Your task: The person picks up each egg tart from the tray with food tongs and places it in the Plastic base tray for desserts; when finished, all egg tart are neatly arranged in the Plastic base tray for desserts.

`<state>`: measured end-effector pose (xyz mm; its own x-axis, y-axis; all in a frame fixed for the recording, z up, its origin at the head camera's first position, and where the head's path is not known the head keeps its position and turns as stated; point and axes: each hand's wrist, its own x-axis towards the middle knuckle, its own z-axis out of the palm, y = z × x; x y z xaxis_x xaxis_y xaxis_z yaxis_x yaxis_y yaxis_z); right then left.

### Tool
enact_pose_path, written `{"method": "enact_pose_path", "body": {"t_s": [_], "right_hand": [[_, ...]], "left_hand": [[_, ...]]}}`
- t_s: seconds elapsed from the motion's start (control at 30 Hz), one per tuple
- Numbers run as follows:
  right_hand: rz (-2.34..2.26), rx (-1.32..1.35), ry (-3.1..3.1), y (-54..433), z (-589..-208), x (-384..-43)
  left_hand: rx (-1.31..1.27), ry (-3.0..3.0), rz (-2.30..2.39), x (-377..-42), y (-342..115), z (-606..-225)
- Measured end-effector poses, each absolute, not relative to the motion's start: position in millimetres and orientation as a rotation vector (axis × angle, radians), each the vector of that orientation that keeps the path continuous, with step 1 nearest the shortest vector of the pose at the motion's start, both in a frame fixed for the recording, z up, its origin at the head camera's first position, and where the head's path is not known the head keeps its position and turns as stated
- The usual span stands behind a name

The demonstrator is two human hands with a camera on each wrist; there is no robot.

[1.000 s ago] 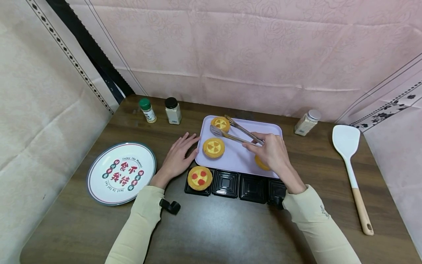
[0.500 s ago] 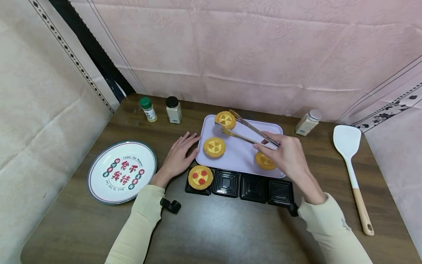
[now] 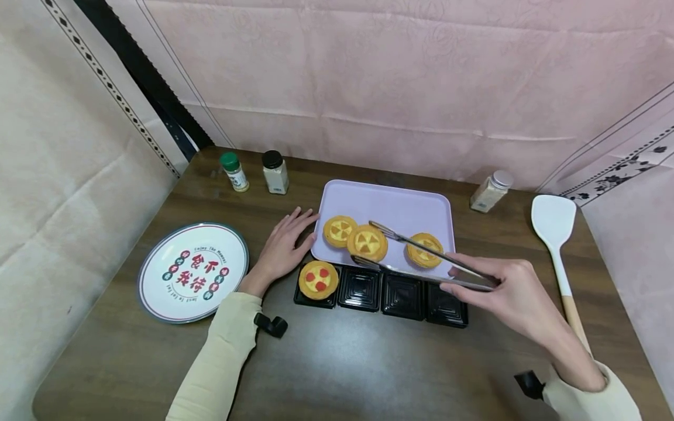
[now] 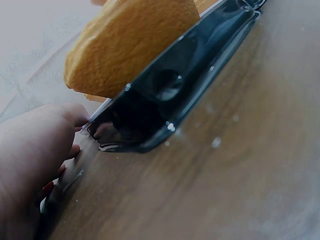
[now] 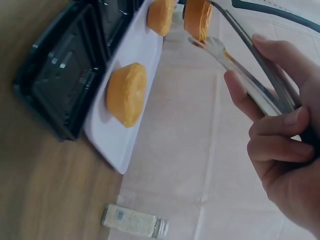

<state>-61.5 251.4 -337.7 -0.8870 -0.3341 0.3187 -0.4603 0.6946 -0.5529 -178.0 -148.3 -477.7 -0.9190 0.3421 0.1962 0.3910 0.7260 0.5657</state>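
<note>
My right hand [image 3: 500, 286] grips metal tongs [image 3: 432, 279], fingers curled round the handles in the right wrist view. Between the tong tips is an egg tart [image 3: 367, 242] with a yellow patterned top, raised above the lavender tray [image 3: 389, 202]. Two similar tarts lie on that tray: one tart [image 3: 339, 230] at its left, another tart [image 3: 424, 250] at its right. My left hand [image 3: 284, 245] rests with straight fingers at the tray's left edge. In front, a row of black square cups [image 3: 402, 295] holds a red-dotted tart [image 3: 318, 279] in its leftmost compartment.
A round plate [image 3: 192, 272] with red lettering lies at the left. Behind stand a green-capped bottle [image 3: 234, 172] and a black-capped bottle [image 3: 275, 172]. Another seasoning bottle [image 3: 491, 191] is at the back right. A white spatula [image 3: 554, 228] lies along the right side.
The tongs have taken hold of the tart at the tray's back left and lifted it. My right hand has carried it toward the front of the table. The left hand stays still.
</note>
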Motion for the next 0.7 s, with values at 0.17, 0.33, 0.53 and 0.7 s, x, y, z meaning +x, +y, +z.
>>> {"method": "enact_pose_path", "body": {"t_s": [0.17, 0.33, 0.53, 0.7], "right_hand": [[0.986, 0.745, -2.731, 255.8, -346.6, -49.0], [1.002, 0.852, -2.701, 256.8, -357.6, -44.4], [1.013, 0.873, -2.711, 257.7, -364.3, -40.9], [1.050, 0.874, -2.711, 258.3, -366.2, -39.4]], "left_hand": [[-0.611, -2.842, -0.962, -177.2, -147.7, -476.2], [-0.611, -2.843, -0.977, -176.7, -148.2, -475.5], [-0.608, -2.849, -0.982, -177.6, -148.2, -475.7], [-0.605, -2.859, -0.972, -177.9, -148.3, -476.4]]}}
